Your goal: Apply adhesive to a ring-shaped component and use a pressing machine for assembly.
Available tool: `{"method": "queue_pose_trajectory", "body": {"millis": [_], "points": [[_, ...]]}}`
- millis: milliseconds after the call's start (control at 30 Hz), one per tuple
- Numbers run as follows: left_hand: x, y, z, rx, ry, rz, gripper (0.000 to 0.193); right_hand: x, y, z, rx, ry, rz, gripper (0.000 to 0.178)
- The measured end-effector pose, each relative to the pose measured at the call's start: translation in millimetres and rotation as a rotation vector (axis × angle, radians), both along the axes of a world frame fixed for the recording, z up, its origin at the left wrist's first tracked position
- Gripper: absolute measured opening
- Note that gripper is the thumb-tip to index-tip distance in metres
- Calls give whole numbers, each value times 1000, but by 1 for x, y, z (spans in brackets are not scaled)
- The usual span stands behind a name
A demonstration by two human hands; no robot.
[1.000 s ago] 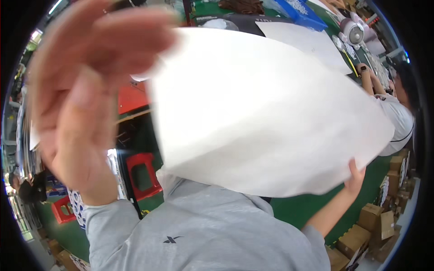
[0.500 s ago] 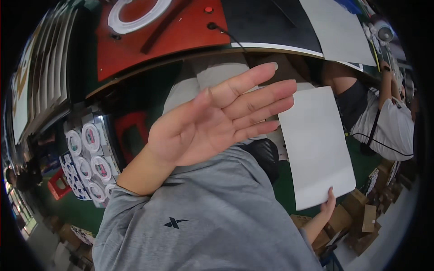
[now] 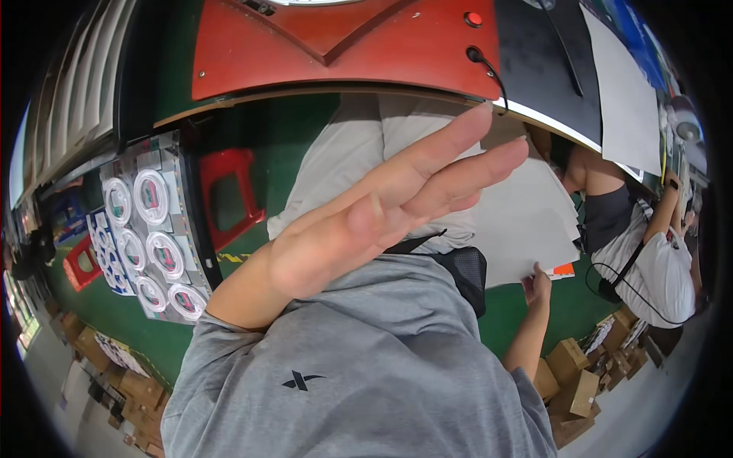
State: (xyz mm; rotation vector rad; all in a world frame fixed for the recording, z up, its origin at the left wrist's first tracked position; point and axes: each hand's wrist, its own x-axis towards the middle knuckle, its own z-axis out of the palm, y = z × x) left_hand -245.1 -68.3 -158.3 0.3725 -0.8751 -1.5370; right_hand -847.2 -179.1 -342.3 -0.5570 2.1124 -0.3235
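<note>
My left hand (image 3: 389, 210) is raised in front of my body, its fingers stretched out and the thumb apart. Nothing is in it. At my right side, my right hand (image 3: 537, 286) grips the near edge of a large pale grey sheet (image 3: 515, 233), thumb on top. The sheet lies nearly flat beside my lap. Other sheet edges show along its right side, so several sheets seem to be stacked there. My left fingers hide part of the sheet's far left area. A small orange piece (image 3: 563, 269) shows by the sheet's near right corner.
Ahead is a red panel (image 3: 263, 65) with a red button and a black cable. A black surface (image 3: 538, 61) adjoins it. On the left stand a red stool (image 3: 229, 217) and a rack of white ring-shaped packs (image 3: 151, 195). A co-worker (image 3: 645, 221) sits right; cardboard boxes (image 3: 569, 362) lie behind.
The sheet in my right hand has gone from tilted up to nearly flat over the others, farther forward. My left hand has turned more edge-on. The view has shifted, showing the red panel farther right.
</note>
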Motion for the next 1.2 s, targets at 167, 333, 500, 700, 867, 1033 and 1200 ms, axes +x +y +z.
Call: {"method": "queue_pose_trajectory", "body": {"millis": [167,333,500,700,867,1033,1200], "points": [[2,-1,5,67,-43,60,96,55,-17,35,186,310,489,43],[1,-9,-4,24,-67,80,97,211,-35,118,-276,55,901,33],[-2,-11,-1,65,-91,75,96,358,-14,201,-794,-453,950,42],[-6,-3,2,190,-122,232,80,429,-21,198,-1050,-587,1288,49],[0,9,-5,168,-166,391,66,448,-21,182,-1029,-694,1329,42],[-8,-1,-39,-178,-240,535,64,456,-16,174,-964,-799,1234,39],[16,10,-5,9,-479,537,63,456,-12,174,-919,-817,1198,39]]}}
